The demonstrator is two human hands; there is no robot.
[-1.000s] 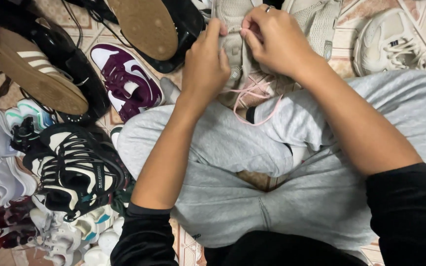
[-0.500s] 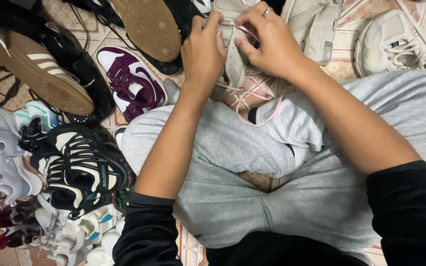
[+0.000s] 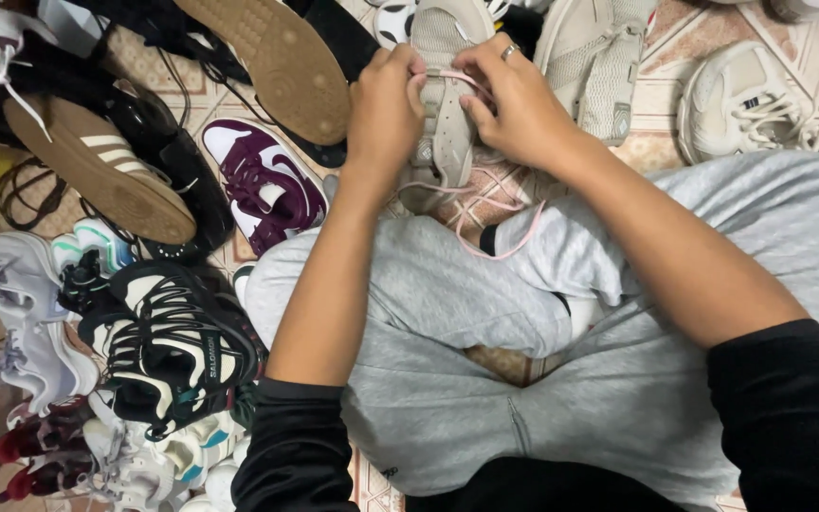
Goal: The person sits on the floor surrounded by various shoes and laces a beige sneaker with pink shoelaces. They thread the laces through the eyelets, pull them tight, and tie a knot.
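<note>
Both hands have shifted slightly up the beige sneaker (image 3: 445, 104) since the earlier frame. Head view: left hand (image 3: 386, 109) and right hand (image 3: 514, 104) each pinch the pink lace (image 3: 485, 242) between thumb and fingers over the tongue, probably to thread it. Sneaker rests against grey-trousered knees (image 3: 447, 284). Purple shoe (image 3: 263, 180), tan sole (image 3: 282, 62) and white trainer (image 3: 741, 100) crowd every edge; little free floor remains.
</note>
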